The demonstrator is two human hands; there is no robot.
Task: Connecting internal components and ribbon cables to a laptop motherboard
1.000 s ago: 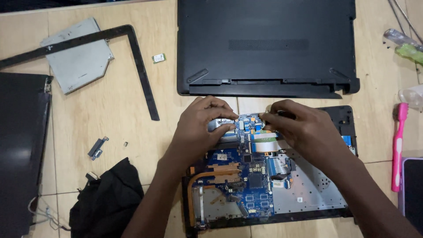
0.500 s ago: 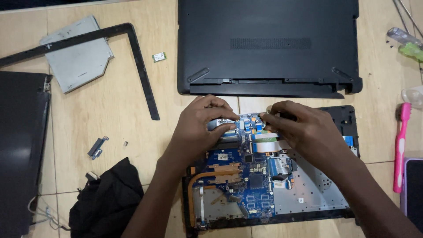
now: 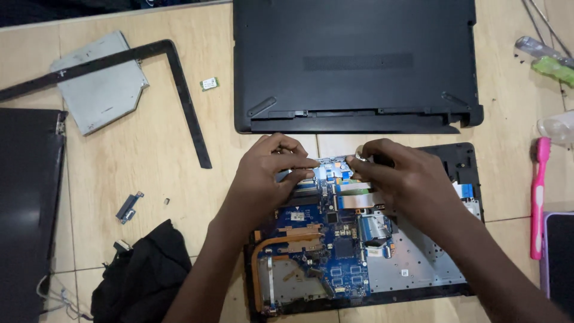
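Both hands work at the top edge of the blue motherboard (image 3: 335, 239), which lies in the opened laptop base (image 3: 418, 263) on the wooden table (image 3: 149, 155). The left hand (image 3: 269, 173) pinches the board's edge with curled fingers; the right hand (image 3: 400, 179) grips a small silvery part (image 3: 360, 154) (too small to identify)

A single head-worn camera looks almost straight down at the wooden table (image 3: 149, 155) from close range — near enough that both forearms enter from the bottom edge and the hands meet at frame centre. The opened laptop base (image 3: 359, 251) fills the lower middle of the frame, the black bottom cover (image 3: 353, 60) the upper middle. There is no second view to share any of it.
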